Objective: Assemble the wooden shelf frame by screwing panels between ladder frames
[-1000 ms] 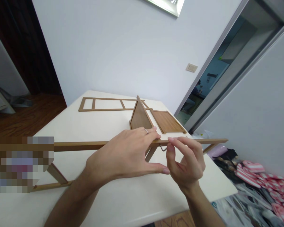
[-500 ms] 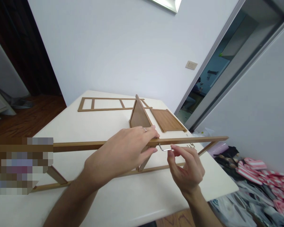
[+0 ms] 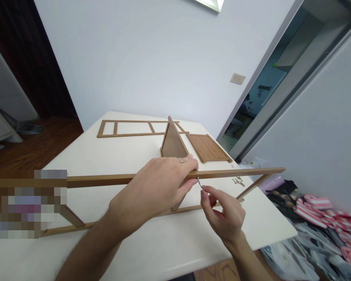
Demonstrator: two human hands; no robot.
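Note:
A long wooden ladder-like frame [image 3: 240, 173] stands on its edge across the white table [image 3: 128, 156]. My left hand [image 3: 160, 183] grips its upper rail where a slatless wooden panel [image 3: 174, 140] meets it at an angle, fingers over the top and thumb below. Between the thumb and fingers of my right hand [image 3: 224, 212] is a small metal hex key [image 3: 200, 182]. Its tip meets the near side of the rail, just right of my left fingertips. Whatever fastener it sits in is too small to make out.
Another wooden ladder frame [image 3: 131, 135] lies flat toward the wall, beside a flat wooden panel [image 3: 210, 148]. Several small screws [image 3: 238, 181] lie right of centre. Clothes and plastic bags [image 3: 318, 230] are heaped past the right edge. A person [image 3: 242, 111] sits beyond the doorway.
My right hand has swung the hex key's free arm toward me and slightly left. My left hand keeps its hold on the rail.

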